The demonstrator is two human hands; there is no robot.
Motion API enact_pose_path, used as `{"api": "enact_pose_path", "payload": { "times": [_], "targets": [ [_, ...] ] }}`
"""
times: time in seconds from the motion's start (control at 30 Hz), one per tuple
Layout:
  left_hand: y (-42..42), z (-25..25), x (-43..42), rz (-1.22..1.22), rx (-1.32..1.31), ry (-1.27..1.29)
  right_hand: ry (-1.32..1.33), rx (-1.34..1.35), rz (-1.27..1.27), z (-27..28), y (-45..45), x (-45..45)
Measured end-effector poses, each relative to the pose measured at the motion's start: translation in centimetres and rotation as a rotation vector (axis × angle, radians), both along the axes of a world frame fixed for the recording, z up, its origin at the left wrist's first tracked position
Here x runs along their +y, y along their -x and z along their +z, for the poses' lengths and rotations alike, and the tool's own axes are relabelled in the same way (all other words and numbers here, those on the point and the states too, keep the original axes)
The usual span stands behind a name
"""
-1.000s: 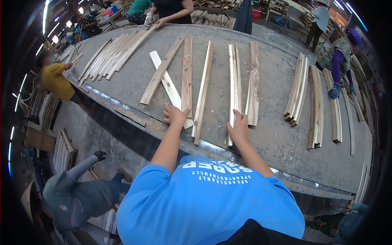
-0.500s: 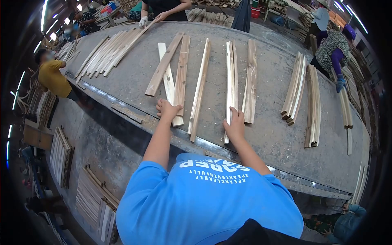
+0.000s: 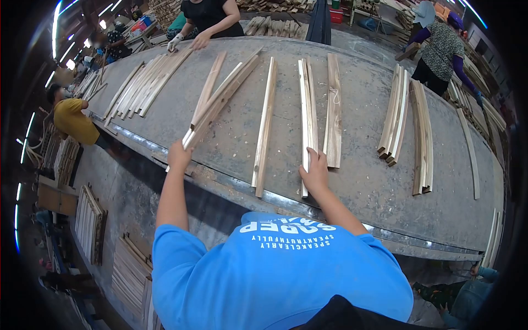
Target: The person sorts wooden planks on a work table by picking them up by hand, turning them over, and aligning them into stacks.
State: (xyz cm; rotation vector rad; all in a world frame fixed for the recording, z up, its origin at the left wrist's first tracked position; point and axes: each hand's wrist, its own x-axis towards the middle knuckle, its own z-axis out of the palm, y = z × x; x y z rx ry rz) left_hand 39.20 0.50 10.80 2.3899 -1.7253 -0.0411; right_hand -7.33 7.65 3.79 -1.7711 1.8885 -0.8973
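Observation:
At the near left edge of the table, my left hand (image 3: 179, 157) is closed around the near ends of some wooden strips (image 3: 224, 93), which slant up to the right. They lie partly over another strip (image 3: 209, 82). My right hand (image 3: 315, 171) grips the near end of a narrow bundle of strips (image 3: 307, 110) lying lengthwise on the table. Between my hands rests a pair of strips (image 3: 265, 124) that neither hand touches. Just right of my right hand lies a wider board (image 3: 333, 104) with a pale chalk-like mark.
The grey worktable (image 3: 363, 126) also carries bundles on the right (image 3: 395, 115) and a row of strips (image 3: 151, 82) at far left. Across it stands a person in black (image 3: 212, 19); others work at both sides. Stacked wood (image 3: 91, 223) sits on the floor at left.
My left hand has moved left, swinging the strips it holds into a slant. My right hand stays on its bundle. The person on the right has shifted, and strips there have moved.

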Motion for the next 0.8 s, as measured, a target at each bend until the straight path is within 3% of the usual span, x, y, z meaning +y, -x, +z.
{"api": "enact_pose_path", "payload": {
  "times": [0.13, 0.23, 0.27, 0.33, 0.43, 0.47, 0.5, 0.57, 0.63, 0.7, 0.8],
  "targets": [
    [-0.5, 4.0, 1.5, 0.063, 0.082, 0.006, 0.044, -0.02, 0.018, -0.3, 0.5, -0.2],
    [-0.1, 4.8, 2.8, 0.366, 1.255, -0.176, 0.076, -0.224, 0.103, -0.8, 2.3, -0.7],
    [-0.1, 5.0, 3.2, 0.368, 1.251, -0.175, 0.084, -0.24, 0.086, 0.4, 2.4, -0.5],
    [0.0, 5.3, 3.6, 0.272, 1.805, -0.408, 0.077, -0.28, 0.076, 1.2, 2.8, -0.5],
    [2.2, 6.6, 4.2, 0.23, 1.722, -0.267, 0.041, -0.325, 0.058, 2.6, 3.5, -0.2],
    [4.9, 8.7, 5.4, 0.256, 1.29, -0.153, 0.01, -0.377, 0.037, 3.2, 3.8, -0.1],
    [5.3, 8.2, 5.1, 0.237, 1.14, -0.103, -0.018, -0.43, 0.015, 3.6, 3.9, -0.1],
    [6.0, 8.4, 5.7, 0.202, 1.188, -0.094, -0.006, -0.507, -0.011, 2.9, 4.4, -0.3],
    [7.5, 8.9, 6.5, 0.008, 1.051, -0.047, -0.056, -0.676, -0.041, 4.3, 4.5, 0.6],
    [9.9, 10.4, 7.5, -0.007, 1.02, -0.09, -0.076, -0.728, -0.062, 4.7, 4.4, 1.3],
    [12.4, 9.2, 8.4, -0.141, 1.236, -0.018, -0.029, -0.703, -0.109, 3.9, 4.5, 2.2]
  ]
}}
